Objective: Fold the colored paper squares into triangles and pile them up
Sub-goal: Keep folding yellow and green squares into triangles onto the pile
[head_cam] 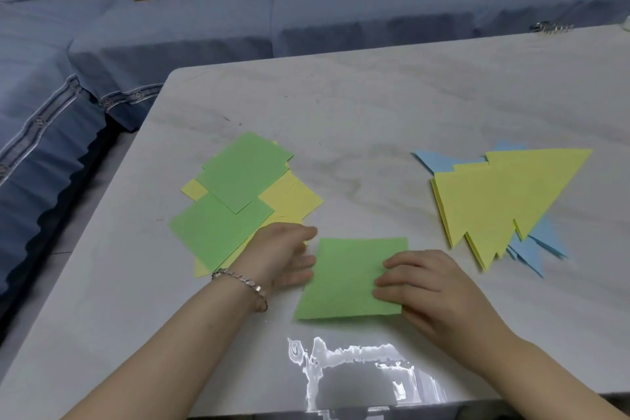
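A single green paper square (344, 276) lies flat near the table's front edge. My left hand (286, 259) touches its left edge, fingers partly under or beside the sheet. My right hand (426, 286) rests on its right side with curled fingers pressing down on the paper. To the left lies a loose heap of unfolded green and yellow squares (238, 187). At the right sits a pile of folded triangles (504, 201), yellow ones on top and blue ones beneath.
The white marble table (375, 106) has bare surface at the back and middle. A blue sofa (204, 20) with cushions runs behind and to the left. A small metal object (549, 27) lies at the table's far right edge.
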### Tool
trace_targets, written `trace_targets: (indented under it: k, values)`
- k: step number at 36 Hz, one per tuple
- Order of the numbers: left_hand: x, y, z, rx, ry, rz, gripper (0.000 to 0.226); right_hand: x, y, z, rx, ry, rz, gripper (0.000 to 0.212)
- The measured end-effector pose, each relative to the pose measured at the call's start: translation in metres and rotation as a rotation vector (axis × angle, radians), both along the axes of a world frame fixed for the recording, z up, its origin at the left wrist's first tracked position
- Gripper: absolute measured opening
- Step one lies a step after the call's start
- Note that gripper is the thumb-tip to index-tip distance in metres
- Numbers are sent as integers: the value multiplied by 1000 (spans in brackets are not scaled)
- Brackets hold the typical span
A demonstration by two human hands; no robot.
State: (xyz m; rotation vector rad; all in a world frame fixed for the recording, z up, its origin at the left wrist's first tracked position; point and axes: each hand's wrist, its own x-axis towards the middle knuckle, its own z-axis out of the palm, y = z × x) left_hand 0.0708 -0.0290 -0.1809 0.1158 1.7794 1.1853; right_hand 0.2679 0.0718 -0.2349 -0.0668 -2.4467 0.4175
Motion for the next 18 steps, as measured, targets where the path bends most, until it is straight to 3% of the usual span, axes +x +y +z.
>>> trace_targets:
  k: [3, 7, 12, 18]
  values:
    - [2, -2, -4, -103, 222, -142, 34, 2, -2, 3, 29, 44, -49, 24]
    - [5, -5, -8, -168, 200, -201, 55, 4, -4, 5, 15, 126, -109, 22]
    - [2, -2, -6, -108, -89, -226, 24, 4, -4, 8, -1, 95, -66, 21]
    - [-2, 6, -6, 20, 185, -336, 4, 4, -3, 11, -105, -130, 85, 21]
